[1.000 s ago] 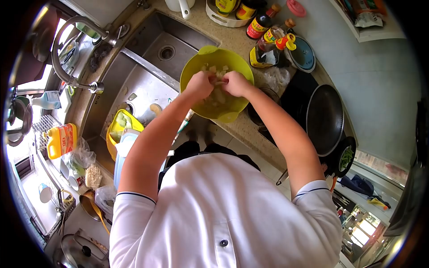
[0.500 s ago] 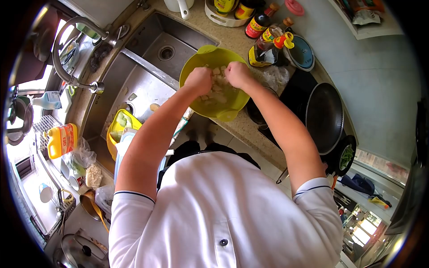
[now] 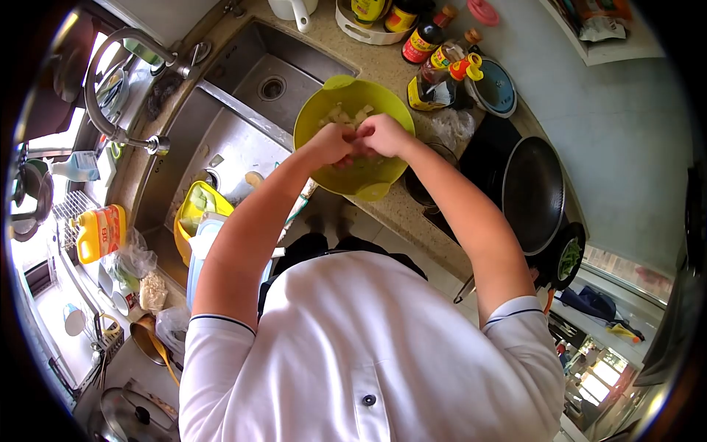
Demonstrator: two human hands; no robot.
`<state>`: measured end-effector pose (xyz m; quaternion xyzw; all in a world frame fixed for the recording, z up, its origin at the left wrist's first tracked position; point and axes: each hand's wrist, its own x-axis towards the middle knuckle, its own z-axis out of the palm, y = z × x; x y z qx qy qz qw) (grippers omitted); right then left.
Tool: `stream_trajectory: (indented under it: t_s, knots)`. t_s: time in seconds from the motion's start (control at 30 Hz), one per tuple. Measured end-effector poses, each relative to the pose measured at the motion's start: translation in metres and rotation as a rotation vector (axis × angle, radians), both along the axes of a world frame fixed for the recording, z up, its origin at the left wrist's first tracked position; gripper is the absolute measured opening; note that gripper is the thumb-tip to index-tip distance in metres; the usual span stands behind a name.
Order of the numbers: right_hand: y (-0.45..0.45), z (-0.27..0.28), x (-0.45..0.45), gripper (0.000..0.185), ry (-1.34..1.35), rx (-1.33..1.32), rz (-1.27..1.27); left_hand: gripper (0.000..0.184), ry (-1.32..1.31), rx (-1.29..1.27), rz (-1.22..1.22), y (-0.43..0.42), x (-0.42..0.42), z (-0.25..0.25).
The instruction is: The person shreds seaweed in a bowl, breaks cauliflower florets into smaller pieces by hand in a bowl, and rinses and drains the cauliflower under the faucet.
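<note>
Both hands are over the yellow-green bowl, which sits on the counter at the sink's edge. Pale cut chunks lie in it, mostly on the far side. My left hand is closed, its fingertips down inside the bowl. Against it, near the bowl's middle, my right hand has its fingers pinched together. The fingertips of both hands meet, and whatever lies between them is hidden.
Left of the bowl is a double steel sink with a tall faucet. A yellow container of pale green pieces stands in the near basin. Sauce bottles stand beyond the bowl; a large wok is at right.
My hands have come together from opposite sides of the bowl toward its middle and now touch. More chunks show at the far side.
</note>
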<state>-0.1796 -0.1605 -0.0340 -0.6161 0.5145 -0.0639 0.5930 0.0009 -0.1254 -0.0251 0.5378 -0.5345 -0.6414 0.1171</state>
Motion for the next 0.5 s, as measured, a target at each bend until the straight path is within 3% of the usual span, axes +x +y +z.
stream_trajectory:
  t_s: [0.07, 0.2, 0.3, 0.33, 0.4, 0.5]
  knots:
    - [-0.003, 0.007, -0.003, 0.007, -0.098, -0.031, -0.058, 0.024, 0.103, 0.175, 0.137, -0.006, 0.010, 0.002]
    - [-0.004, 0.021, -0.005, 0.009, -0.223, -0.056, -0.159, 0.023, 0.383, 0.294, 0.347, -0.002, 0.014, 0.013]
    - [-0.005, 0.025, -0.005, 0.011, -0.326, 0.003, -0.172, 0.018, 0.534, 0.287, 0.375, -0.002, 0.013, 0.005]
    - [-0.008, 0.027, -0.008, 0.013, -0.388, 0.107, -0.222, 0.018, 0.536, 0.288, 0.376, -0.001, 0.013, 0.004]
    - [-0.011, 0.035, -0.014, 0.015, -0.449, 0.211, -0.269, 0.013, 0.874, 0.284, 0.456, 0.002, 0.015, 0.003]
    - [-0.008, 0.048, -0.019, 0.018, -0.734, 0.370, -0.403, 0.014, 1.077, 0.331, 0.519, 0.005, 0.014, 0.008]
